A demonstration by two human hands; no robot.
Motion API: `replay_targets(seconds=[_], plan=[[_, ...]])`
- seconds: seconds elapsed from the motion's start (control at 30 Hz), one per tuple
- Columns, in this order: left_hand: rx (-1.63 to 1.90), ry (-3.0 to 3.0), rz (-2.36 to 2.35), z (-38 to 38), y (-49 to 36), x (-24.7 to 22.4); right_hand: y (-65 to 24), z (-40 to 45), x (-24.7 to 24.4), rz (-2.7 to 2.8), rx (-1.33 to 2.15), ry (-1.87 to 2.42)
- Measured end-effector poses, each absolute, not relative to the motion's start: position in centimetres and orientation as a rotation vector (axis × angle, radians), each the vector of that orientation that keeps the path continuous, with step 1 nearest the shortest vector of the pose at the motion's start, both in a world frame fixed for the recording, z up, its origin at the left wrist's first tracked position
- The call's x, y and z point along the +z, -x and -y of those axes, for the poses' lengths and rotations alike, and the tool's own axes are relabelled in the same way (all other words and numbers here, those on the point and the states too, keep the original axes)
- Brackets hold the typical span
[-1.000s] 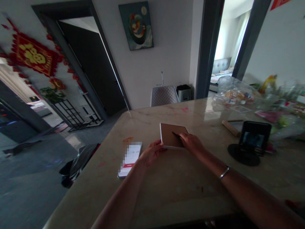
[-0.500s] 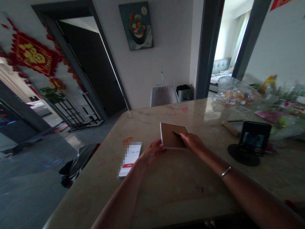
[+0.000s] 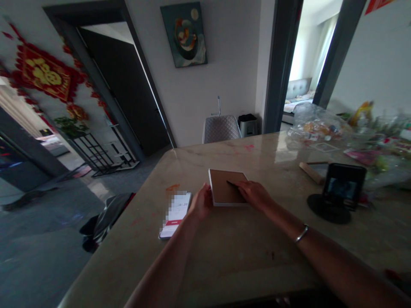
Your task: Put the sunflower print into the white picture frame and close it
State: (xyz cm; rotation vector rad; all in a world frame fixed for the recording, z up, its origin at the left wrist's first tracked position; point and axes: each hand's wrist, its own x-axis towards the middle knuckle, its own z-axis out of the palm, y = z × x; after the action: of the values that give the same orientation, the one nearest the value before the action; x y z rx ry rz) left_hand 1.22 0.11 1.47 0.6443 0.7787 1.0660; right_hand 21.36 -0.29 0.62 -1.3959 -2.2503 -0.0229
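A flat square brown panel with white edges (image 3: 223, 188) is tilted a little above the stone table (image 3: 199, 265). My left hand (image 3: 203, 201) grips its left edge, the fingertips partly hidden behind it. Over the panel's right side lies my right hand (image 3: 253, 193), its fingers closed round a thin dark object (image 3: 231, 183), perhaps a pen, whose tip points left across the brown face. A phone with a lit screen (image 3: 176, 216) lies on the table beside my left wrist.
To the right, a black stand holds a dark device with a screen (image 3: 343, 186). Behind it are a wooden-edged frame (image 3: 313, 172) and clear plastic bags (image 3: 317, 124) with mixed items. A quilted chair (image 3: 221, 129) stands beyond the far table edge.
The panel and both hands have shifted slightly left and towards me. My left hand's fingers now reach further behind the panel's edge.
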Motion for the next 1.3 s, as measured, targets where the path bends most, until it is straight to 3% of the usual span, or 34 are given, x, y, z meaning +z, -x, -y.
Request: replay_targets(seconds=[1.3], plan=[[1.297, -0.469, -1.019, -3.5, -0.6, -1.3, -21.1, 1.2, 1.1, 2.273, 0.051, 1.233]])
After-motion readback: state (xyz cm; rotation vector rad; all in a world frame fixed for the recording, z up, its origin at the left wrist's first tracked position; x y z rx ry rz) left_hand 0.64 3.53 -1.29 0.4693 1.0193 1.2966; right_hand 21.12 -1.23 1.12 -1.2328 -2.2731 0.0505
